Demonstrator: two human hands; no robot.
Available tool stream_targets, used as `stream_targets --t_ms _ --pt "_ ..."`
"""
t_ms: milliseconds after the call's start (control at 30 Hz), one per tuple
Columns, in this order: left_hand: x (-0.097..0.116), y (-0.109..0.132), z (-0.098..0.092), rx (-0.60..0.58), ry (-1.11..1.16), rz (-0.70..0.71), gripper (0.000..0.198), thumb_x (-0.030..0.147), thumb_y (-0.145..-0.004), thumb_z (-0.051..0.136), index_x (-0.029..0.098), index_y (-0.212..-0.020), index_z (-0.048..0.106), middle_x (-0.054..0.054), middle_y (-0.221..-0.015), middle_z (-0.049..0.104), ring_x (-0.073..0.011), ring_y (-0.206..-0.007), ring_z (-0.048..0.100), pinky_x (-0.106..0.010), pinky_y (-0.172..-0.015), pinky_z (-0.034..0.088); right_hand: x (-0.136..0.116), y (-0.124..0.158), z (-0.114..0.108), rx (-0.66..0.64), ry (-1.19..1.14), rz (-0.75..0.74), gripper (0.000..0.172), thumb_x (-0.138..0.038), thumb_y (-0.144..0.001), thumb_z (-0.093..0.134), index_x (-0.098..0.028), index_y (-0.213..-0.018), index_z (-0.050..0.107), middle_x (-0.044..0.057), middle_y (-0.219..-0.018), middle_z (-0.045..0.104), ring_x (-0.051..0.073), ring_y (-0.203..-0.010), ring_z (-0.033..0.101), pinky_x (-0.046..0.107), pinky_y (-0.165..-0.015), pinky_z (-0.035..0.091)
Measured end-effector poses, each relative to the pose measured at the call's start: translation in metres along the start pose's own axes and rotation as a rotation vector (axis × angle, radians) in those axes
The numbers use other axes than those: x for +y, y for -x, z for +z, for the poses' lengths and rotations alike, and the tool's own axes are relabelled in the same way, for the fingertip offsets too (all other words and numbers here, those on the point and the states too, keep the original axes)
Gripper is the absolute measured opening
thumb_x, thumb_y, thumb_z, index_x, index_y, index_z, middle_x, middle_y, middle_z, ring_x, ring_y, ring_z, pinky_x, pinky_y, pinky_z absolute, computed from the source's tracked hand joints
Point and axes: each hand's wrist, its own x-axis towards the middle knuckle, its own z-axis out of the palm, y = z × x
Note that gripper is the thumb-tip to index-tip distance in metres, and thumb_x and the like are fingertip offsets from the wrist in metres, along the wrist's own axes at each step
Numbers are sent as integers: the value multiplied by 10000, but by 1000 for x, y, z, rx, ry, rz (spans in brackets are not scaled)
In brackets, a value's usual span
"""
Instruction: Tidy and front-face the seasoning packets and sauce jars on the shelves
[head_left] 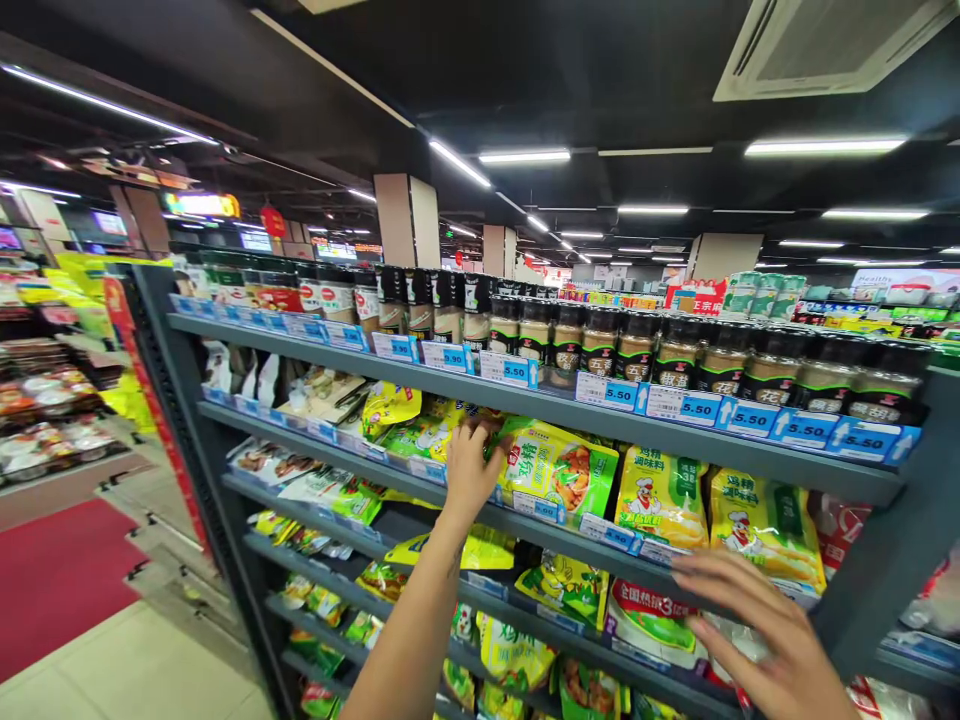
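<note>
Left hand (471,465) at left edge of green bag (561,462), second shelf (405,482) down; can't tell if I'm gripping. Right hand (772,630) spread, apart. Looks like bag-handling step, calls for sure fingers next.

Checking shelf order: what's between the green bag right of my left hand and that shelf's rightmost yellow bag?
Another yellow bag showing a chef stands beside the green bag, in the head view.
</note>
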Motion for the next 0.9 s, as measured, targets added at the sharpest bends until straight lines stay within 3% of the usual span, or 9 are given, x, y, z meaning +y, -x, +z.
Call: stream_targets --t_ms 133,267,333,400,533,633,733,833,900 --pt "6 13 -7 115 400 149 86 209 -938 472 170 -977 539 -52 -918 628 -172 -888 595 -290 -779 467 -26 -102 47 16 127 67 493 -393 -939 533 -207 -1394 488 105 -1372 521 263 -1275 479 467 -1044 438" --pt "10 22 -27 146 591 390 167 92 -914 470 195 -1010 558 -30 -971 664 -135 -939 632 -264 -876 475 -36 -144 75 -57 189 198 389 -267 -882 622 -168 -1254 563 103 -1092 667 276 -1018 624 445 -882 505" --pt "6 19 -37 87 653 414 182 135 -935 461 202 -1059 576 -39 -1001 670 -144 -959 631 -271 -891 472 -39 -140 73 -44 119 228 171 -184 -876 607 -189 -1047 612 37 -915 686 208 -806 654 332 -693 516" --pt "0 9 -42 0 741 287 256 227 -987 370 199 -1155 560 -66 -1080 658 -163 -1010 619 -284 -866 482 -43 -126 65 58 67 174 103 -99 -884 537 -192 -884 579 3 -831 669 158 -732 641 269 -615 484" --pt "-7 -21 -27 -231 395 103 329 313 -972 370 180 -1155 609 -109 -1175 616 -268 -1107 552 -412 -940 432 -46 -90 53 381 55 -56 213 2 -866 485 -189 -913 565 32 -930 683 159 -921 659 300 -817 528" --pt "-2 -41 -8 -372 -91 90 454 467 -867 558 129 -1158 642 -173 -1236 573 -391 -1185 467 -504 -1010 351 -45 -69 56 802 95 -18 265 3 -803 612 -169 -1001 578 62 -975 689 175 -956 665 318 -859 538" --pt "8 -57 3 -550 -202 71 609 594 -767 648 144 -1176 649 -179 -1253 578 -404 -1221 460 -476 -1047 334 -44 -57 68 1244 125 184 418 -29 -764 692 -130 -1144 550 128 -1179 639 189 -1075 633 338 -933 516" --pt "23 -69 11 -679 -157 72 528 534 -730 713 222 -1153 666 -122 -1200 632 -355 -1210 506 -402 -1034 365 -44 -50 80 1293 78 287 460 -76 -813 662 -117 -1235 484 185 -1304 554 223 -1179 578 435 -1007 469" --pt "34 -74 17 -687 -104 78 498 475 -705 747 238 -1137 670 -103 -1168 653 -329 -1188 534 -356 -996 402 -44 -47 85 1145 105 258 343 -85 -835 631 -140 -1156 524 163 -1176 628 217 -1097 624 410 -956 508"
